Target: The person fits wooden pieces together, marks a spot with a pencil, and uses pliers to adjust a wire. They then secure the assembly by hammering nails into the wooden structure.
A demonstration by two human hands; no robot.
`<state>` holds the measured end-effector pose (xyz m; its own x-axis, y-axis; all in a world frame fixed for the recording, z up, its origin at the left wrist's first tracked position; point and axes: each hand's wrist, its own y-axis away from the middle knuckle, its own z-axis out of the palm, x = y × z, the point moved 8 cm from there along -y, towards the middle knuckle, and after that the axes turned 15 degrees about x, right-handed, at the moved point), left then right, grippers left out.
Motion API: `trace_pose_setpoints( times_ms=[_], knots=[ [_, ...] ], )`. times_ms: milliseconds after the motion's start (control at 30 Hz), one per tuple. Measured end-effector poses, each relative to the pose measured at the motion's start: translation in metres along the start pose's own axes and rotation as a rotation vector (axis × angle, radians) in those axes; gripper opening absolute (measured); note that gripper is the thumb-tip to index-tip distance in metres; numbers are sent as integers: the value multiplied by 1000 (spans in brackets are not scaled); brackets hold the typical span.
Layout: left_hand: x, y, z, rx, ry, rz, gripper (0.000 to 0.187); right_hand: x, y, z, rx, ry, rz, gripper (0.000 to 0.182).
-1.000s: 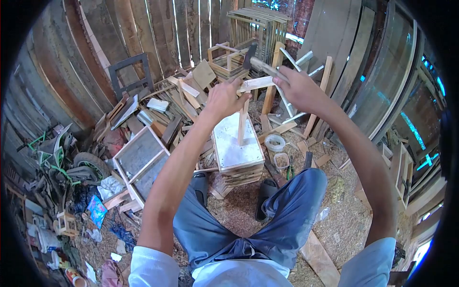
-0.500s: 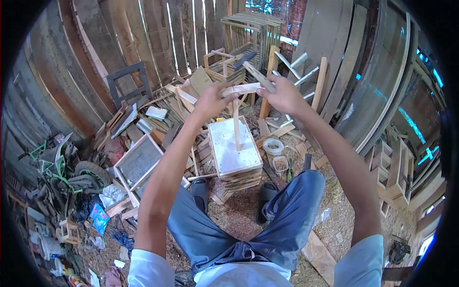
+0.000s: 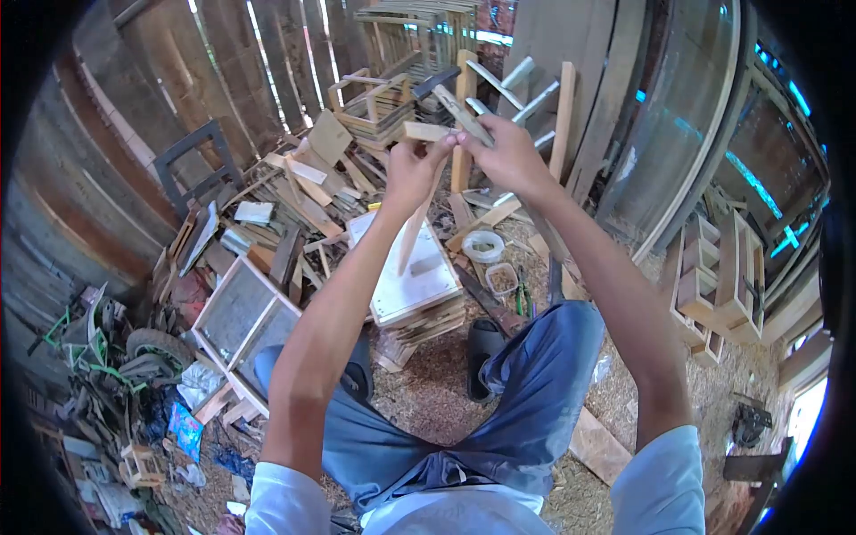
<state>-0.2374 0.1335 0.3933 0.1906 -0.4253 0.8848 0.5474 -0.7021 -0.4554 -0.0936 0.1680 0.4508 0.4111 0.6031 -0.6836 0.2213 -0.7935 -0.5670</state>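
My left hand [image 3: 412, 181] is closed around a joint of two pale wooden strips. The short top strip [image 3: 426, 132] sticks out to the left above my fingers. From the joint, the longer strip [image 3: 413, 239] slants down to the white board [image 3: 388, 299] on top of a wooden stack between my feet. A hammer [image 3: 462, 116] is in my closed right hand [image 3: 510, 162], its dark head pointing up and left. The right thumb and fingertips meet the left fingertips at the joint; anything small between them cannot be made out.
Beside the board stand a round white tub [image 3: 482, 247] and a smaller container [image 3: 502, 279], with pliers [image 3: 524, 294] nearby. Wood offcuts [image 3: 308, 201] are heaped behind. A framed panel [image 3: 245, 308] leans at left. Wooden frames [image 3: 370, 111] are stacked at the back.
My hands have come together at the joint. The top strip has turned, its free end now to the left, and the longer strip leans more. The head view has shifted.
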Motion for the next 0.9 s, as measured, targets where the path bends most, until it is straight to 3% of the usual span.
trace_pose_setpoints(
  times_ms=[33,100,167,267,400,433,533,633,733,767,900],
  knots=[
    [-6,-5,15,-3,-31,8,42,3,-1,-16,86,30,-76,33],
    [-16,-10,54,-37,-22,52,46,37,-3,-37,100,44,30,33],
    [-41,-5,96,-47,-18,-52,47,69,1,-61,96,119,129,36],
    [-88,12,159,-104,-125,-157,48,154,11,-77,120,-31,220,37],
    [-189,73,220,-256,-189,-397,49,257,64,-78,-28,70,548,37],
    [-214,92,226,-311,-239,-474,50,297,80,-71,-9,161,454,35],
    [-303,146,232,-377,-378,-567,52,365,132,-43,-155,208,567,32],
    [-360,190,216,-419,-476,-637,51,380,165,-24,-223,356,601,29],
    [-413,226,195,-375,-514,-629,47,440,210,10,-132,259,625,33],
    [-418,232,190,-354,-487,-557,40,459,222,19,-120,253,635,37],
    [-412,256,174,-422,-485,-733,40,506,256,30,-112,339,701,41]
  ],
)
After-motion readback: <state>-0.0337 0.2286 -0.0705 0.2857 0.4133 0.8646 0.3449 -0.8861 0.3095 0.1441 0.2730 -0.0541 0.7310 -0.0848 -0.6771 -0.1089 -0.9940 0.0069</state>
